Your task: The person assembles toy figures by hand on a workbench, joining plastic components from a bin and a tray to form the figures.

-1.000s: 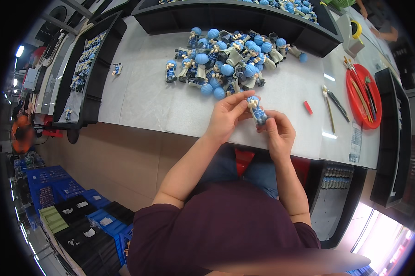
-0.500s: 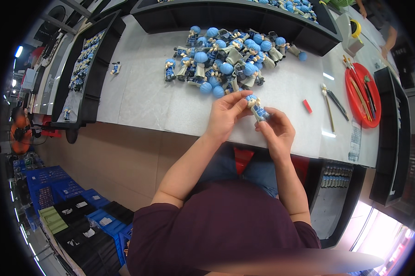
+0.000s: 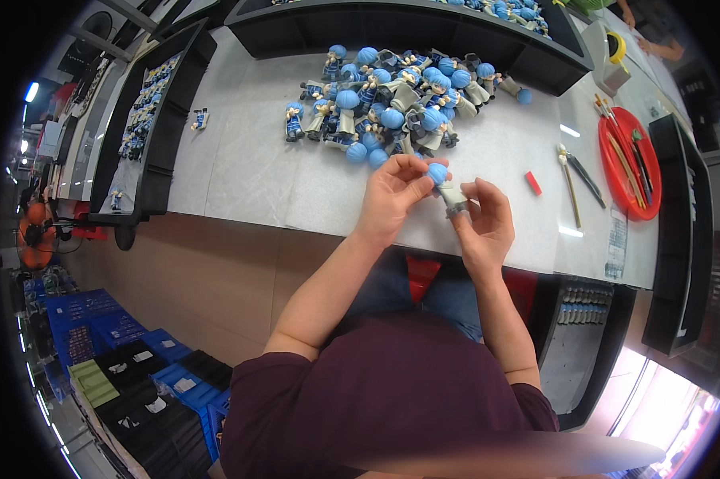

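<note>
Between my two hands is a small figurine [image 3: 450, 194] with a round blue head, its pale grey back showing. My left hand [image 3: 393, 191] pinches it near the head with thumb and fingers. At the lower end, by the dark feet, the thumb and fingers of my right hand [image 3: 485, 219] close on it. Just beyond my hands lies a heap of similar figurines [image 3: 392, 104], blue-headed with blue or grey clothing, tumbled over one another on the pale table [image 3: 244, 160].
A long black tray [image 3: 424, 40] holding more figurines spans the back. Another black tray [image 3: 160, 152] stands left, near a lone figurine [image 3: 199, 119]. Rightward are a red block [image 3: 533, 184], a brush [image 3: 569, 188], a red plate [image 3: 651, 172] with brushes and a tape dispenser [image 3: 613, 64].
The figurine has been turned over in my hands: its blue front and face showed before, and now its pale back does. Another person's hand at the far right has shifted.
</note>
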`<state>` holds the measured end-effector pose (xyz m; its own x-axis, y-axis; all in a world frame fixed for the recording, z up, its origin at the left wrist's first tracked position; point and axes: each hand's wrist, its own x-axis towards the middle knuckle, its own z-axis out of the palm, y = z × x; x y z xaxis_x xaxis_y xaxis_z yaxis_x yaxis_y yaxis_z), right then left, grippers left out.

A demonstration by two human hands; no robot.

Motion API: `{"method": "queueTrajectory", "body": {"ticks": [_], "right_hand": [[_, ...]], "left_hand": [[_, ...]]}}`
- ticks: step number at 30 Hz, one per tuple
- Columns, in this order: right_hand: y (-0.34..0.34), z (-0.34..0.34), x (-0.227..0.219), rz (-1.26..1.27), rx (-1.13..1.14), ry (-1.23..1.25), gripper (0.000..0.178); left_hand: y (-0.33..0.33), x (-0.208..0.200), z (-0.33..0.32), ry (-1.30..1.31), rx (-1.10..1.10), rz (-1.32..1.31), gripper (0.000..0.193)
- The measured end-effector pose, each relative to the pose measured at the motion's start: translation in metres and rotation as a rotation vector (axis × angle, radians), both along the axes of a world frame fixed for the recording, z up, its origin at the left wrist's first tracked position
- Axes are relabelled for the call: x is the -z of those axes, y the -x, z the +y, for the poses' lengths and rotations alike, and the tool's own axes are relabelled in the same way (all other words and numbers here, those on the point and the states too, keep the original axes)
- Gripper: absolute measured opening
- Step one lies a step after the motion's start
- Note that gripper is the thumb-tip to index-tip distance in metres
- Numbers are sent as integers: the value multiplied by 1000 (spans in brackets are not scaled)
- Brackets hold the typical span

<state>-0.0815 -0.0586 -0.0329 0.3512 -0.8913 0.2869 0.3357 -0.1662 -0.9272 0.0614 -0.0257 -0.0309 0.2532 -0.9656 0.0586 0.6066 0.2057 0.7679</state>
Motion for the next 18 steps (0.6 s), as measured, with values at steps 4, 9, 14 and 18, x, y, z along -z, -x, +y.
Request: {"method": "queueTrajectory", "body": {"ticks": [4, 9, 14, 18], "right_hand": [[-1, 0, -2, 52, 28, 31, 47], [-1, 1, -3, 60, 32, 24, 43], [4, 3, -12, 36, 8, -109, 34], [7, 2, -12, 222, -59, -104, 27]], "left_hand": [[1, -3, 2, 45, 16, 63, 21], [1, -5, 4, 68, 13, 43, 25], [-1, -3, 5, 84, 27, -6, 26], [2, -2, 4, 130, 41, -24, 27]]}}
